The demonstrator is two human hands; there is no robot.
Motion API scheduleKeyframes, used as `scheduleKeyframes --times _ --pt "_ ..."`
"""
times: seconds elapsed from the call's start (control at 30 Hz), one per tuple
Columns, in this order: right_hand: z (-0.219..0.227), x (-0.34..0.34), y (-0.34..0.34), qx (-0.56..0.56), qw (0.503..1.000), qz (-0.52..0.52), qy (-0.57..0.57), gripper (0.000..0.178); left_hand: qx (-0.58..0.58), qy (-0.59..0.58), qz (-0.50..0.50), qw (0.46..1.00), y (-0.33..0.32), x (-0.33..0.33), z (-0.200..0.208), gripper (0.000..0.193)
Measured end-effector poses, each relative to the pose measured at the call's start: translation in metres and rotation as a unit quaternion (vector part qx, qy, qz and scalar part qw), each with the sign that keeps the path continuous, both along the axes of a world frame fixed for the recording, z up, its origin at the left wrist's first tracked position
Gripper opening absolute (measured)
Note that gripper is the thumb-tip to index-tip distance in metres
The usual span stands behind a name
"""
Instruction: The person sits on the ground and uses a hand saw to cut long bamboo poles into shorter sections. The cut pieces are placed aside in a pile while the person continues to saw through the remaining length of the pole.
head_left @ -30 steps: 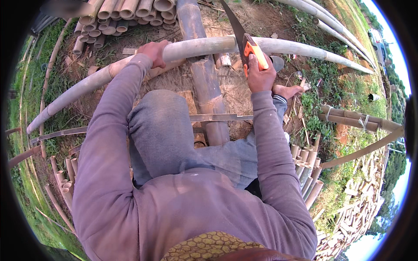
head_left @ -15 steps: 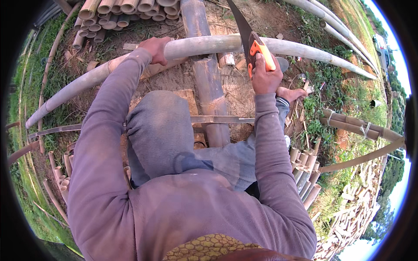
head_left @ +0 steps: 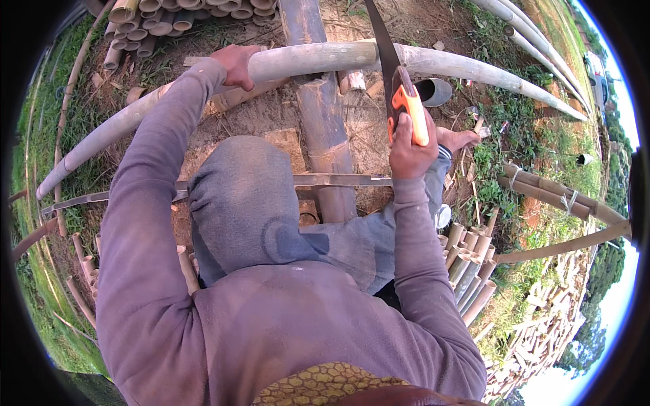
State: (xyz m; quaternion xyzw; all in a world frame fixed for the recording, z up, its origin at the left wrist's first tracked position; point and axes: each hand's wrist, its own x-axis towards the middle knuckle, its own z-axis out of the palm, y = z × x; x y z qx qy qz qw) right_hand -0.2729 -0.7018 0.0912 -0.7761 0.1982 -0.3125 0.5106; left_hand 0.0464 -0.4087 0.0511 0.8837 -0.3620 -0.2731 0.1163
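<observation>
A long pale bamboo pole [head_left: 318, 58] lies crosswise in front of me, resting over a thick dark bamboo log [head_left: 323, 125]. My left hand [head_left: 236, 65] is wrapped round the pole, left of the log. In my right hand [head_left: 412, 150] is a hand saw [head_left: 386, 51] with an orange handle, gripped from behind. Its dark blade crosses the pole just right of the log and points away from me. Whether the teeth have bitten into the bamboo cannot be made out.
Cut bamboo tubes [head_left: 162, 24] are piled at the far left, and more tubes [head_left: 470, 271] stand in a bundle at my right. A bare foot [head_left: 458, 138] rests beyond the saw handle. Tied bamboo poles [head_left: 562, 196] lie at the right, near a heap of split scraps [head_left: 542, 331].
My right hand has drawn the saw back toward me, and more of the blade's base shows on the near side of the pole. My left hand keeps its grip.
</observation>
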Motion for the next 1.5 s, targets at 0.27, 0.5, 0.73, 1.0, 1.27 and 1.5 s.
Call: scheduleKeyframes --times 0.27,0.5,0.73,1.0,1.27,1.5 --pt "0.026 -0.082 0.025 0.067 0.998 -0.003 0.019 0.040 -0.039 0.067 0.007 0.997 0.012 0.008 0.010 0.087" --pt "0.003 -0.071 0.025 0.032 0.999 -0.005 -0.020 0.039 -0.010 0.061 -0.006 0.998 0.007 0.012 0.011 0.092" --pt "0.013 0.062 -0.020 0.010 1.000 0.028 -0.007 0.031 -0.037 -0.302 0.024 0.952 0.010 -0.038 0.004 0.106" --pt "0.018 0.073 -0.021 0.035 0.999 0.024 -0.017 0.034 0.044 -0.212 0.098 0.971 -0.019 -0.059 0.014 0.069" --pt "0.040 -0.110 0.023 0.014 0.996 -0.035 0.081 0.025 0.027 -0.212 0.100 0.972 -0.006 -0.064 0.009 0.057" --pt "-0.004 -0.051 0.008 0.036 0.999 -0.011 -0.014 0.021 0.010 -0.234 0.095 0.968 -0.015 -0.061 0.003 0.060"
